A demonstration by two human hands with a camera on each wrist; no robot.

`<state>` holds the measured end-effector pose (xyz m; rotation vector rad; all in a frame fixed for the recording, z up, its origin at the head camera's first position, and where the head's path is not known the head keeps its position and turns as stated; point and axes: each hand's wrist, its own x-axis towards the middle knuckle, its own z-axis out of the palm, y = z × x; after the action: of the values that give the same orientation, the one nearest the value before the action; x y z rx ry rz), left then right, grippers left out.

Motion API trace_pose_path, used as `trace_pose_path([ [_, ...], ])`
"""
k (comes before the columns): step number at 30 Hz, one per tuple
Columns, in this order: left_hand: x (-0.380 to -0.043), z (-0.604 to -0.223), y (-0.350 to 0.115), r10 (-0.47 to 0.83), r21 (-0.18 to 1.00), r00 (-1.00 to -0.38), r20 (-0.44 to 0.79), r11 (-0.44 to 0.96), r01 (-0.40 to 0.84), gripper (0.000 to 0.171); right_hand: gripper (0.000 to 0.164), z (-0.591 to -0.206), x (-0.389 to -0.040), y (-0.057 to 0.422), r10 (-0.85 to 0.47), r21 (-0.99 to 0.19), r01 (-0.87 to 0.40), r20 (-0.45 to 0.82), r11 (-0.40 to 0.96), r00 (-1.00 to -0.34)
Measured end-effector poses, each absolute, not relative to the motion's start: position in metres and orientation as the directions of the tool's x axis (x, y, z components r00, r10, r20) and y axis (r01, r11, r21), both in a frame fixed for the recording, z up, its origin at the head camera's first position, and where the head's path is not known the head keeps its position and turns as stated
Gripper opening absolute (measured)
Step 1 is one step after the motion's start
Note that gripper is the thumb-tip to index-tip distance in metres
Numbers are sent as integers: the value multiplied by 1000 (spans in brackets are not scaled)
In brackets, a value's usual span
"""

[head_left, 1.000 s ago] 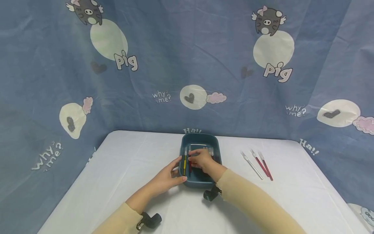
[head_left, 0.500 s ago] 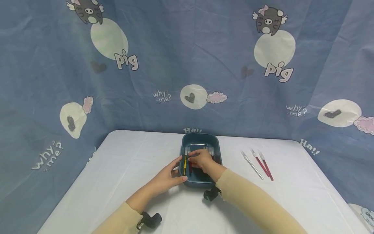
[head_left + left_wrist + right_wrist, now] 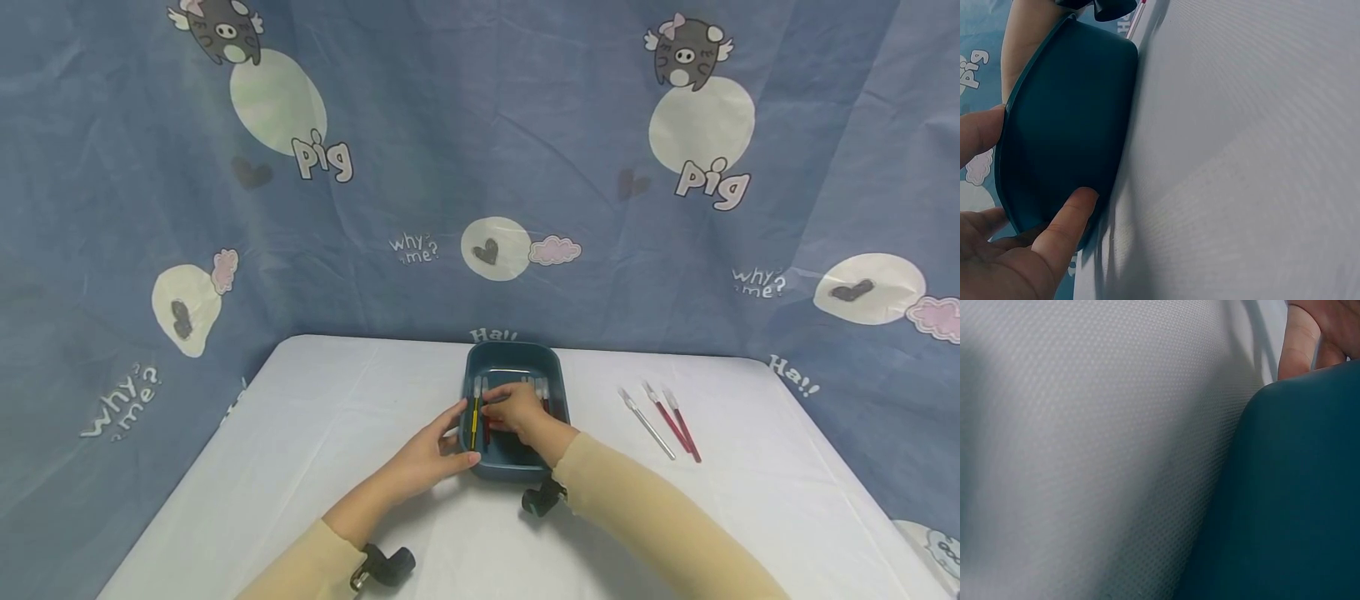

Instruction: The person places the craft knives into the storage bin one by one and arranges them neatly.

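My left hand [image 3: 420,468] holds the left side of a dark teal tray [image 3: 513,475], its thumb at the near left corner. In the left wrist view one finger [image 3: 1072,215] lies against the tray's outer wall. Inside the tray, my right hand [image 3: 519,410] pinches a red craft knife [image 3: 487,435] with a clear cap, its middle hidden behind the fingers. A yellow-and-black craft knife [image 3: 474,419] lies just left of it, nearly parallel. More capped knives [image 3: 542,388] lie at the tray's right side, partly covered by my right hand.
To the right of the tray, a silver craft knife [image 3: 647,423] and two red craft knives [image 3: 678,427] lie slanted on the white table [image 3: 360,383]. A blue patterned cloth [image 3: 420,167] hangs behind the table.
The red craft knife has shifted slightly left, closer to the yellow-and-black one, with my right fingers still on it. My left hand has stayed in place on the tray.
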<state>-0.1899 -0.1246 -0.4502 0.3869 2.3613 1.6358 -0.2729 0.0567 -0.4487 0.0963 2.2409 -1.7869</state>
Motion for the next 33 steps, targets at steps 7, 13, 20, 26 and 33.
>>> trace_pose_path([
  [7, -190, -452, -126, 363, 936, -930, -58, 343, 75, 89, 24, -447, -271, 56, -126, -947, 215, -249, 238, -960],
  [13, -191, -452, -126, 358, 937, -932, -57, 343, 74, 88, 23, -448, -272, 56, -132, -949, 219, -253, 226, -959],
  [20, -189, -448, -124, 356, 936, -934, -35, 340, 94, 87, 23, -447, -271, 57, -142, -951, 210, -246, 229, -959],
  [26, -188, -447, -125, 355, 932, -934, -26, 347, 106, 89, 25, -445, -270, 58, -152, -954, 191, -229, 232, -962],
  [33, -189, -449, -125, 355, 936, -934, -43, 342, 87, 88, 26, -438, -272, 61, -160, -966, 146, -182, 215, -970],
])
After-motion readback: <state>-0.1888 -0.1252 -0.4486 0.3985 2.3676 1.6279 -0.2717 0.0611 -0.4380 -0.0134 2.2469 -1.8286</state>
